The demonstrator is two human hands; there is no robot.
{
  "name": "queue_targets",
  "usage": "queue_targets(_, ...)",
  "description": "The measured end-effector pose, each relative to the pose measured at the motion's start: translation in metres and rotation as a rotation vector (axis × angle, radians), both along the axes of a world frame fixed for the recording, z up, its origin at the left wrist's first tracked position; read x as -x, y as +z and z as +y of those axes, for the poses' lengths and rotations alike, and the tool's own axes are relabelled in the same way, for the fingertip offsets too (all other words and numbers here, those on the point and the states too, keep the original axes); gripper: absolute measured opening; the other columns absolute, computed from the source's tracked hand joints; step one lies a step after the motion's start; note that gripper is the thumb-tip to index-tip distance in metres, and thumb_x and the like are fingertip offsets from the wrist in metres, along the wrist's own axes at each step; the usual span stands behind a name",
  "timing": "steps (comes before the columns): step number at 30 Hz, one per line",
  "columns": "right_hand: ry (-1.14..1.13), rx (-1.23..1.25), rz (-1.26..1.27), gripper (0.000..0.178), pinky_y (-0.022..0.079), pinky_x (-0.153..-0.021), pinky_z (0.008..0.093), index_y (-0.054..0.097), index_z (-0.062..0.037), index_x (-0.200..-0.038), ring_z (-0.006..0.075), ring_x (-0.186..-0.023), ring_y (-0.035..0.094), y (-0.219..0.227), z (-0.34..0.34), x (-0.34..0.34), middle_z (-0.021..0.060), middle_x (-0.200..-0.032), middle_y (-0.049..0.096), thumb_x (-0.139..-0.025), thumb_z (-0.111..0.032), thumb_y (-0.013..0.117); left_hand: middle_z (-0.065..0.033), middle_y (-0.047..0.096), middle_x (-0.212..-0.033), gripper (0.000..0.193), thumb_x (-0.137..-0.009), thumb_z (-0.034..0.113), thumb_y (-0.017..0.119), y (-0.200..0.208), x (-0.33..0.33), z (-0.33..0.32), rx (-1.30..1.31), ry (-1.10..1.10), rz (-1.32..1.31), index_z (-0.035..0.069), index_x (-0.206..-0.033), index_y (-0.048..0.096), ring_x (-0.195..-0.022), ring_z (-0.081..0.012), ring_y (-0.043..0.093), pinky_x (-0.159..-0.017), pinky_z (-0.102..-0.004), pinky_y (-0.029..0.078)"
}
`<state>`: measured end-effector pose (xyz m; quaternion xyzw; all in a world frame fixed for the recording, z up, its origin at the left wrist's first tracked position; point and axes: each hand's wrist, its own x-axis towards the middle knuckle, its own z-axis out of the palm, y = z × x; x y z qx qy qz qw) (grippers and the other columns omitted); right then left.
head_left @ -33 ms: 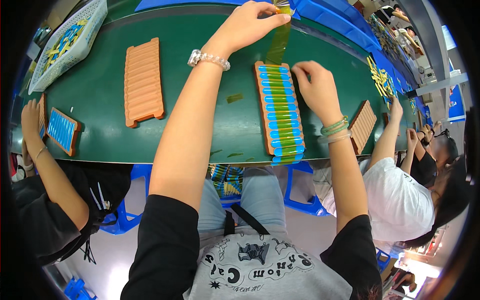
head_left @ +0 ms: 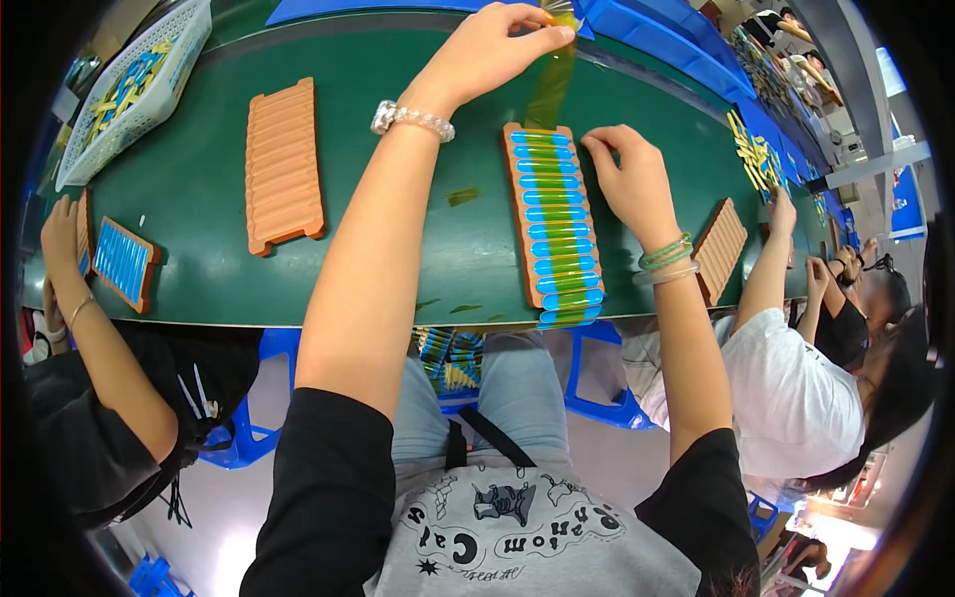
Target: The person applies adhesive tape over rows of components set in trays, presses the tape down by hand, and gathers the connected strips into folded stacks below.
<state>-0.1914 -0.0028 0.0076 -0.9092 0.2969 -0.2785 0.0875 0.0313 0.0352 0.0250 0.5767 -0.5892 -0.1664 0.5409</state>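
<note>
A brown ridged rack point(head_left: 513, 131) lies in front of me, bearing a row of blue capsule-like sticks point(head_left: 535, 215). A yellow-green strip of tape point(head_left: 551, 92) runs down the middle of the row and rises beyond the rack's far end. My left hand point(head_left: 487, 48) pinches the tape up there, near the blue trays. Beside the rack's far right corner is my right hand point(head_left: 631, 181), its fingers curled together. Whatever its fingertips hold, if anything, I cannot make out. At the near end, taped sticks overhang the table edge.
An unfilled brown rack point(head_left: 285, 164) lies to the left, with tape scraps point(head_left: 464, 196) between. A white basket point(head_left: 179, 95) of blue and yellow pieces stands far left. Co-workers sit on both sides; one's hand point(head_left: 782, 211) is near another rack point(head_left: 724, 249). Blue trays point(head_left: 662, 40) line the back.
</note>
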Motion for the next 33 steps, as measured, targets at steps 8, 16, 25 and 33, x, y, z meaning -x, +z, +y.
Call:
queue_targets(8,-0.052,-0.473,-0.233,0.021,0.049,-0.067,0.0295,0.068,0.0011,-0.093,0.0161,-0.07,0.061,-0.008,0.002,0.024,0.0083,-0.08,0.067,-0.089,-0.018,0.062,-0.0048,0.063,-0.102,0.024,-0.09,0.028,0.063,0.028,0.001,0.009,0.206,-0.274,0.823,0.009,-0.105,0.063,-0.098,-0.0153,0.057,-0.087,-0.0311,0.043)
queue_targets(16,0.301,-0.254,-0.123,0.046,0.038,-0.104,0.039,0.062,-0.0068,-0.118,0.0321,-0.123,0.05,-0.007,0.018,0.006,0.0142,-0.128,0.056,-0.078,-0.028,0.074,-0.0033,0.068,-0.101,0.025,-0.093,0.034,0.058,0.033,-0.021,0.022,0.358,-0.425,1.312,0.011,-0.101,0.064,-0.093,-0.0164,0.06,-0.086,-0.0333,0.044)
queue_targets(25,-0.053,-0.036,0.3,0.078,0.017,-0.112,0.0582,0.043,-0.0179,-0.142,0.0353,-0.14,0.026,-0.01,0.008,0.011,0.0145,-0.151,0.032,-0.08,-0.062,0.059,-0.0023,0.066,-0.1,0.025,-0.09,0.028,0.063,0.014,-0.026,0.011,0.287,-0.219,1.019,0.009,-0.106,0.065,-0.093,-0.0133,0.059,-0.08,-0.032,0.046)
queue_targets(33,-0.6,-0.178,0.406,0.077,0.015,-0.112,0.06,0.039,-0.0154,-0.144,0.0375,-0.143,0.019,-0.008,-0.096,0.049,0.0157,-0.153,0.029,-0.086,-0.065,0.048,-0.0018,0.065,-0.103,0.018,-0.09,0.02,0.064,0.012,-0.021,0.008,0.198,-0.199,0.896,0.006,-0.102,0.066,-0.096,-0.0103,0.055,-0.089,-0.0305,0.043)
